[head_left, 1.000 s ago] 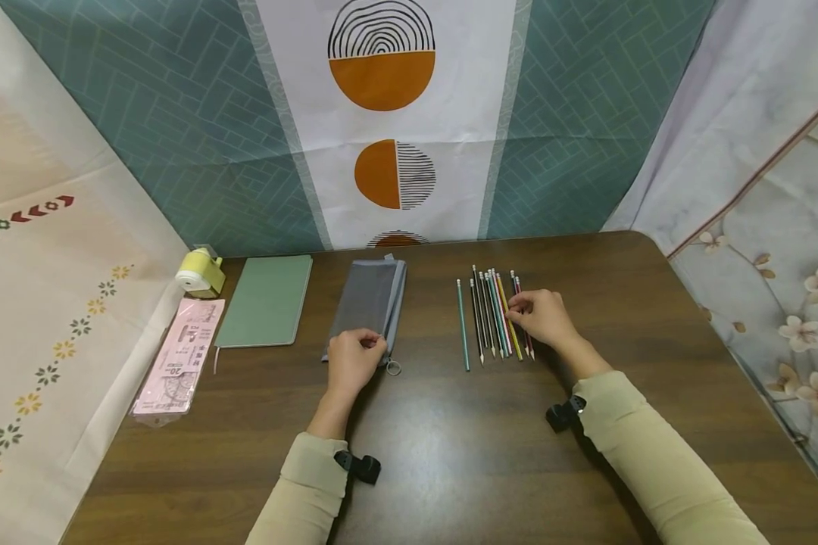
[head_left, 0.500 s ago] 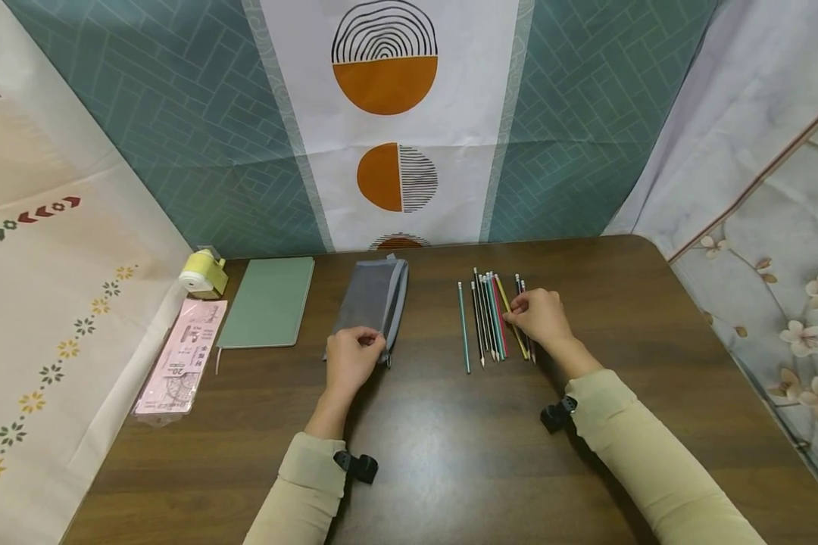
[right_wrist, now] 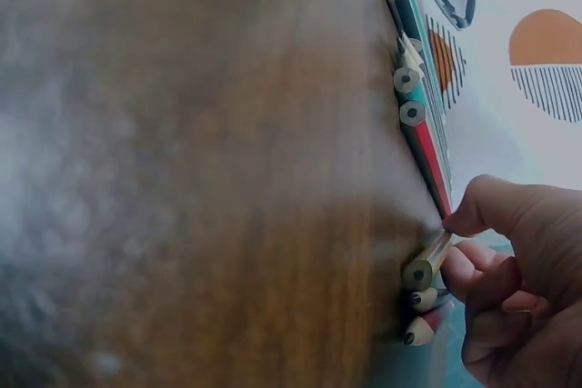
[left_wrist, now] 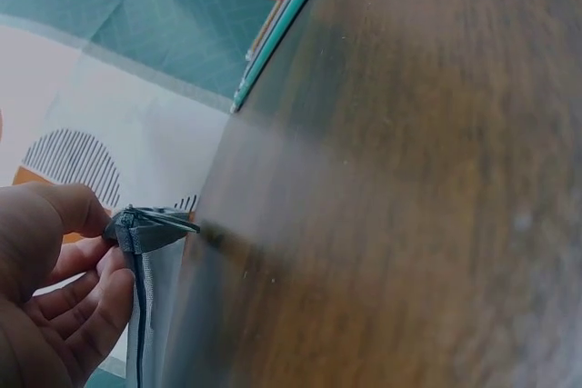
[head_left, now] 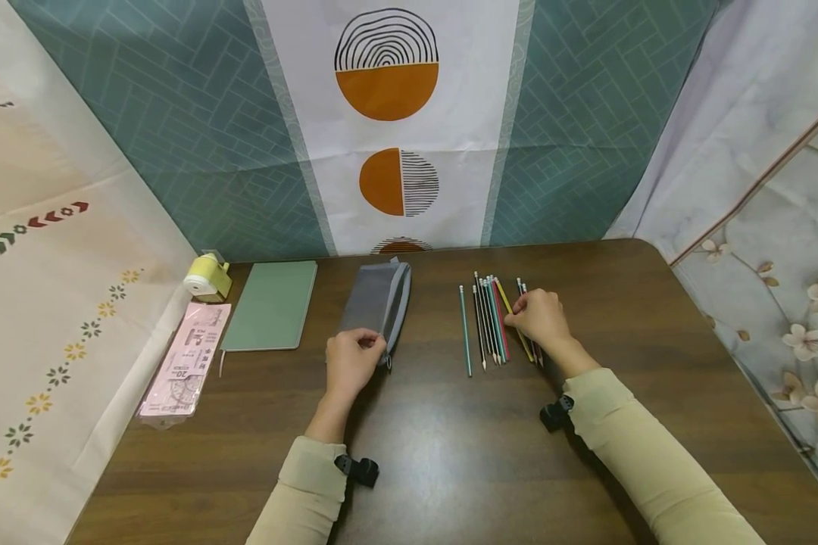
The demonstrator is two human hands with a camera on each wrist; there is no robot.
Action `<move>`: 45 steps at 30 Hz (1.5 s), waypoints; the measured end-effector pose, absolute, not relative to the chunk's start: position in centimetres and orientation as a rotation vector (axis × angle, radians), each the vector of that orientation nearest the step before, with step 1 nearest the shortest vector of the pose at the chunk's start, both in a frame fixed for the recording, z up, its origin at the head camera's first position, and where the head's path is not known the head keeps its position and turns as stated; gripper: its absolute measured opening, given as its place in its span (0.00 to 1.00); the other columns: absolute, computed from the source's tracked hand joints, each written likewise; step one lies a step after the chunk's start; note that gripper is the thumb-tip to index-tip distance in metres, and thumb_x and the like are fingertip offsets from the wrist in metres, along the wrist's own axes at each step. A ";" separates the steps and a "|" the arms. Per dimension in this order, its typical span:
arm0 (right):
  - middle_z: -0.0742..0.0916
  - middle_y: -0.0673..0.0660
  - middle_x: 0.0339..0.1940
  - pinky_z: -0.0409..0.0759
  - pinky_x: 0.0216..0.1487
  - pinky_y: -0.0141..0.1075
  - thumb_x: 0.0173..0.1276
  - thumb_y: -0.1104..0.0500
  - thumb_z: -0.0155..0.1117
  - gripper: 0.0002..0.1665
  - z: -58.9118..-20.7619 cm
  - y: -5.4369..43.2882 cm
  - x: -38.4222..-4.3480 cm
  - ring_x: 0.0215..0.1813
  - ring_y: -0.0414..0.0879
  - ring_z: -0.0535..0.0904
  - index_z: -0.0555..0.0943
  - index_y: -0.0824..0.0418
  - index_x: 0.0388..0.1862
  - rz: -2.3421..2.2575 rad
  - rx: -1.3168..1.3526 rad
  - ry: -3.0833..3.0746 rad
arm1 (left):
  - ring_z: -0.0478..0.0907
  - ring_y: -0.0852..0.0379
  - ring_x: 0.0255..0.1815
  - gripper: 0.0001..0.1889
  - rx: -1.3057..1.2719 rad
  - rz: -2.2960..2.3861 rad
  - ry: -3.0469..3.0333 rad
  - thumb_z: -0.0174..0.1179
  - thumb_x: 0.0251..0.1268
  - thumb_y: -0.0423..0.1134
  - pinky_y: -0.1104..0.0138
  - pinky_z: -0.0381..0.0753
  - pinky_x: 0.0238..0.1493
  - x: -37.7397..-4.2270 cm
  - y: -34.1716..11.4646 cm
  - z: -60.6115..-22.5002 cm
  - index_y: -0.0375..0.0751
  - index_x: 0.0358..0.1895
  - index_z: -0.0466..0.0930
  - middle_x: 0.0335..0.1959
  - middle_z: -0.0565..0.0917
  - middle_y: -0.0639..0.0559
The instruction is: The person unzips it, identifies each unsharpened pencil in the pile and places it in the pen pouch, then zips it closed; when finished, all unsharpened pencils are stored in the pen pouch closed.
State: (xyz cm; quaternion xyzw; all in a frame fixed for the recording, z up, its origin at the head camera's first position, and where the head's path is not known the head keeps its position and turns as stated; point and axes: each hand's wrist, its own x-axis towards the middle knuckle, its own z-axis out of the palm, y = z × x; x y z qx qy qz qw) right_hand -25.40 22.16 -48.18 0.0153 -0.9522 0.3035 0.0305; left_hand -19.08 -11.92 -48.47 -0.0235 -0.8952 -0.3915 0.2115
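Observation:
A grey zippered pencil case (head_left: pixel 371 291) lies at the back middle of the table, its zip side parted. My left hand (head_left: pixel 353 359) pinches its near corner by the zip end, seen close in the left wrist view with a thin pull loop (left_wrist: pixel 164 217). On the right, my right hand (head_left: pixel 544 318) has its thumb and fingertips around a yellow pencil (right_wrist: pixel 433 261), which lies slanted. Left of that pencil is a row of several pencils, among them a red pencil (right_wrist: pixel 427 156). A teal pencil (head_left: pixel 466 333) lies slightly apart. Beyond the yellow one, dark pencils (head_left: pixel 520 284) are partly hidden by the hand.
A green notebook (head_left: pixel 270 306) lies left of the case. Farther left are a yellow sharpener-like object (head_left: pixel 207 278) and a pink printed packet (head_left: pixel 185 359). Patterned cloth (head_left: pixel 245 151) hangs behind the wooden table (head_left: pixel 436 462).
The yellow pencil has shifted right, away from the row, its tip swinging outward with my right hand's fingers. The case's zip side has spread wider while my left hand stays at its corner.

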 end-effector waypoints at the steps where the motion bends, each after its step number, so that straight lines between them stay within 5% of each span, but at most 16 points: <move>1: 0.88 0.57 0.28 0.79 0.45 0.55 0.57 0.56 0.77 0.11 -48.2 22.2 -25.4 0.37 0.57 0.83 0.86 0.63 0.27 0.946 0.053 -2.930 | 0.80 0.59 0.19 0.04 -0.066 -1.089 -2.484 0.67 0.50 0.33 0.62 0.80 0.25 -19.0 -11.9 -48.5 0.38 0.24 0.89 0.18 0.85 0.53; 8: 0.90 0.58 0.27 0.78 0.54 0.56 0.58 0.57 0.73 0.12 -47.7 22.4 -25.3 0.36 0.57 0.86 0.89 0.67 0.34 1.065 0.036 -2.819 | 0.83 0.56 0.23 0.03 -0.026 -1.147 -2.536 0.68 0.53 0.32 0.60 0.82 0.30 -19.1 -12.0 -48.2 0.37 0.27 0.90 0.21 0.87 0.51; 20: 0.89 0.70 0.42 0.85 0.33 0.36 0.67 0.61 0.65 0.18 -47.2 23.1 -25.2 0.27 0.45 0.86 0.84 0.74 0.50 1.432 -0.025 -2.797 | 0.82 0.56 0.22 0.03 -0.032 -1.126 -2.536 0.68 0.53 0.32 0.58 0.82 0.30 -18.8 -11.9 -47.9 0.38 0.26 0.90 0.20 0.86 0.51; 31: 0.88 0.65 0.37 0.86 0.34 0.35 0.71 0.66 0.60 0.19 -46.8 22.4 -25.4 0.26 0.41 0.83 0.79 0.80 0.54 1.858 -0.014 -2.695 | 0.86 0.52 0.25 0.05 0.056 -1.049 -2.486 0.67 0.52 0.36 0.51 0.81 0.36 -18.8 -11.7 -47.3 0.42 0.29 0.92 0.23 0.88 0.53; 45: 0.87 0.63 0.38 0.85 0.34 0.31 0.72 0.69 0.57 0.19 -47.3 19.9 -25.2 0.28 0.39 0.83 0.76 0.83 0.56 2.203 -0.020 -2.536 | 0.82 0.58 0.19 0.04 -0.045 -1.110 -2.418 0.68 0.54 0.33 0.58 0.83 0.29 -18.6 -10.8 -47.4 0.38 0.28 0.91 0.20 0.87 0.51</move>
